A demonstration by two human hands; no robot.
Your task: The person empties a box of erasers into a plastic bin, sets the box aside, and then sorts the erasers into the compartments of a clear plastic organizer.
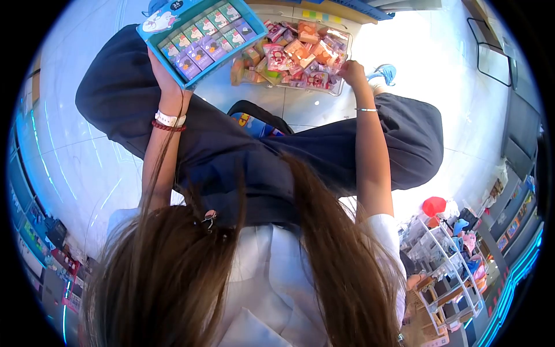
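Gripping blue box [202, 36] edge, left hand [163, 72].

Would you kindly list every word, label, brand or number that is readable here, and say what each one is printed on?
None can be read.
Blue cardboard display box in the left hand: cartoon figure on its flap, any lettering too blurred.
Small green and purple packets inside it: print too small.
Pink and orange packets in the clear tray by the right hand: print blurred.
White wire rack of goods: labels too small.
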